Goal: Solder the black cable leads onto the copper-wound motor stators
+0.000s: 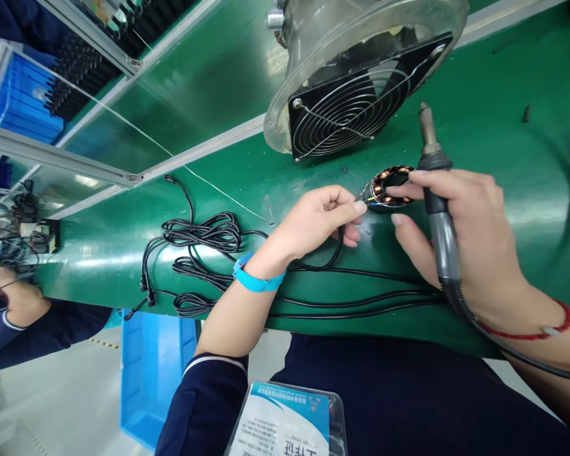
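Note:
My left hand (327, 214), with a blue band at the wrist, is closed on the end of a black cable (335, 256). Thin coloured wires come out of that end and reach the rim of a motor stator (393, 180) wound with copper coils. My right hand (472, 221) is closed around a soldering iron (439, 209), its tip pointing up and away from the stator. One right fingertip overlaps the stator's centre; whether it touches cannot be told. Coiled black cables (202, 231) lie left of my left forearm.
A fume duct with a grilled fan (346, 120) hangs close above the stator. Thin white wire (218, 190) crosses the green bench (517, 57). A blue bin (156, 373) stands below the bench edge. A co-worker's hand (4, 285) is at far left.

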`<state>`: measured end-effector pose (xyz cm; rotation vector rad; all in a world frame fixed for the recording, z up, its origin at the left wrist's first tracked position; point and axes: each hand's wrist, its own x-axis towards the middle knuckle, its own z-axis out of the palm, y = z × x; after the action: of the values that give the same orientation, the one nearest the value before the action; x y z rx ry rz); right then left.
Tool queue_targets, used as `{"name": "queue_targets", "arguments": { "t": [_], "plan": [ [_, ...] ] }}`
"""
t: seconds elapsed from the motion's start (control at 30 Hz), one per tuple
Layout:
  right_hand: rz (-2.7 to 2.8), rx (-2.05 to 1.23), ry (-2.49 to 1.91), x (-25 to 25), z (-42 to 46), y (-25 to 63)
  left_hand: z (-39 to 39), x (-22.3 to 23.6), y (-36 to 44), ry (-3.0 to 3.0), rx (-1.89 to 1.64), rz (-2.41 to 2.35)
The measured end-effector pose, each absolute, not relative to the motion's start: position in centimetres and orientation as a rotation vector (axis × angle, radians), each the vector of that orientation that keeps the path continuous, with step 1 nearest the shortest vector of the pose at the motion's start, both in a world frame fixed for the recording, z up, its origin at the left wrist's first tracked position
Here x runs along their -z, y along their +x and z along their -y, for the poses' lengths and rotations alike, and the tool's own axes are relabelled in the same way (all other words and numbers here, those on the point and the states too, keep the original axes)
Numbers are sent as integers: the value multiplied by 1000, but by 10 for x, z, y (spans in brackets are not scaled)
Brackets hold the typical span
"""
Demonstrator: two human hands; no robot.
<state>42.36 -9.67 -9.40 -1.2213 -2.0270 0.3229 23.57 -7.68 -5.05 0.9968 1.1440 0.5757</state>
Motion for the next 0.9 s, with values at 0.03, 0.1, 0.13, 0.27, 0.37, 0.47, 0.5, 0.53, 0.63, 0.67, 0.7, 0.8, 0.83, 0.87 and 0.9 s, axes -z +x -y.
{"name": "queue_targets", "arguments": {
  "t": [0.03, 0.1, 0.13, 0.27, 0.37, 0.47, 0.5, 0.53, 0.63, 0.67, 0.7, 0.8, 0.83, 0.87, 0.9],
  "plan": [
    [2061, -274, -1237, 95, 95, 424, 76, 50, 235, 960, -609, -1133],
    [2093, -210, -1267, 94, 93, 424, 75, 48, 233, 899, -677, -1138],
    [2097, -194, -1264, 94, 93, 425, 75, 48, 233, 877, -699, -1147],
    [2090, -88, -1188, 90, 97, 428, 75, 46, 233, 883, -702, -1161],
    [2100, -94, -1169, 89, 100, 431, 76, 46, 235, 922, -665, -1192],
    [2084, -148, -1182, 90, 102, 431, 79, 47, 239, 948, -646, -1223],
    [2069, -149, -1183, 90, 102, 430, 80, 48, 241, 951, -646, -1227],
    [2059, -147, -1171, 90, 102, 429, 81, 48, 243, 951, -645, -1229],
    [2035, -202, -1113, 91, 102, 425, 82, 48, 246, 921, -633, -1231],
    [2031, -245, -1092, 91, 102, 424, 82, 48, 247, 906, -626, -1228],
    [2029, -295, -1070, 91, 102, 424, 83, 48, 247, 891, -619, -1222],
    [2028, -414, -993, 90, 100, 425, 83, 49, 246, 857, -604, -1179],
    [2028, -437, -969, 90, 100, 426, 84, 49, 245, 851, -599, -1158],
    [2026, -453, -952, 89, 100, 427, 84, 50, 245, 848, -593, -1136],
    [2025, -456, -941, 89, 99, 427, 84, 50, 244, 843, -585, -1117]
  ]
}}
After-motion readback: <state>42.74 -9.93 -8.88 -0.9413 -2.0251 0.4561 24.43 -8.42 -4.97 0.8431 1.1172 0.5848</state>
